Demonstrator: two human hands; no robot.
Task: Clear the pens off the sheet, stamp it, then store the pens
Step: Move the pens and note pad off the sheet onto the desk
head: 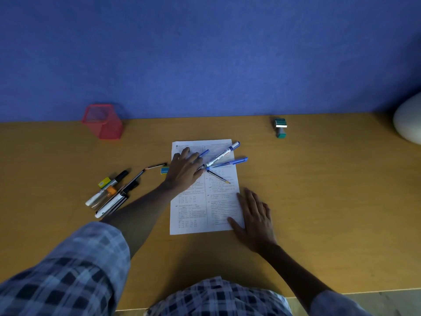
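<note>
Still, four slim plastic pens [222,159] lay crossed on the white printed sheet [200,208] at mid-desk. The left hand [184,171] rested spread beside them, gripping nothing; the right hand [256,218] pressed flat on the sheet's edge. Light, smooth, prone to roll, I judged; best pinched mid-barrel.

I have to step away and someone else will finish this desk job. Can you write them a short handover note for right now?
Left hand: open, flat on the sheet, fingers at the pens on the sheet.
Right hand: open, pressing the sheet's right edge.
Done: a pile of pens already lies on the desk, left of the sheet.
Left: clear the last pens, fetch the stamp from the back right and stamp, then put all pens in the red holder at back left.
</note>
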